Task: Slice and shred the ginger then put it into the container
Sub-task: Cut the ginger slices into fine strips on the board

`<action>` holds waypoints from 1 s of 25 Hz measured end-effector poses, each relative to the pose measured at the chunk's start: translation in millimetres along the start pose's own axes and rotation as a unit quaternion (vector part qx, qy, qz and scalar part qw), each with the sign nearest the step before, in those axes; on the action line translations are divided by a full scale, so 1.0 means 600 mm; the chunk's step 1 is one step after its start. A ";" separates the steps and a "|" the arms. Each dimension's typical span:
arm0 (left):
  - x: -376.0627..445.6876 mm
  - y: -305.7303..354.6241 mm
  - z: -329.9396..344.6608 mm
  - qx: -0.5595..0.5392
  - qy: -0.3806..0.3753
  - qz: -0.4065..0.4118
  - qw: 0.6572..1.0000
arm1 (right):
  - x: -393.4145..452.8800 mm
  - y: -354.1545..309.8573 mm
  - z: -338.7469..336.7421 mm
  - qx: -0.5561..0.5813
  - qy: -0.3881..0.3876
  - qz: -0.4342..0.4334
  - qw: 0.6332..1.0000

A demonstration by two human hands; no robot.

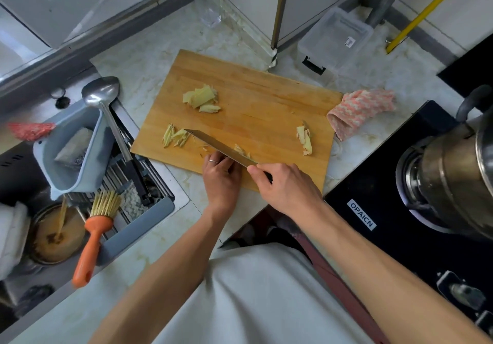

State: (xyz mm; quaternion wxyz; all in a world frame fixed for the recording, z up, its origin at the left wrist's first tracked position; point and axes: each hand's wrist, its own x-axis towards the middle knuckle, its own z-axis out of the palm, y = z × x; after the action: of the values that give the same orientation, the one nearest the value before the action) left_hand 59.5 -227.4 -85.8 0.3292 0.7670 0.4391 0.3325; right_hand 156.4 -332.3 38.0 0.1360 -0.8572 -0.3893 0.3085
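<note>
A wooden cutting board [261, 95] lies on the marble counter. On it are a pile of ginger slices [202, 98], a small heap of ginger shreds [176, 137] at the knife tip, and ginger peel scraps [304, 137] at the right. My right hand [285, 186] grips the handle of a knife [221, 146], its blade slanting left across the board. Beside the blade, my left hand [222, 176], wearing a ring, presses its fingertips on a few ginger pieces [240, 149] near the board's front edge. A clear plastic container [333, 40] stands behind the board at the right.
A sink at the left holds a grey drain basket [72, 151], a steel ladle [106, 108], an orange brush [93, 237] and a dirty pot [56, 234]. A pink cloth [360, 110] lies right of the board. A black gas stove [400, 210] carries a steel pot [458, 178].
</note>
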 end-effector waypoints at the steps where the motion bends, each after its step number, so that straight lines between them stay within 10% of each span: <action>1: 0.000 -0.001 0.000 0.000 0.003 0.002 1.000 | -0.001 0.000 0.000 -0.004 0.003 -0.003 1.000; 25: -0.003 -0.002 0.011 0.006 0.048 0.018 0.999 | 0.012 0.015 0.025 0.001 0.030 -0.043 0.999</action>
State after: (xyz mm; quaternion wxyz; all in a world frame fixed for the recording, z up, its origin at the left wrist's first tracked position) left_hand 63.8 -230.0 -90.8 0.2971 0.7600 0.4425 0.3719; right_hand 155.9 -333.0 18.8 0.1613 -0.8484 -0.4214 0.2767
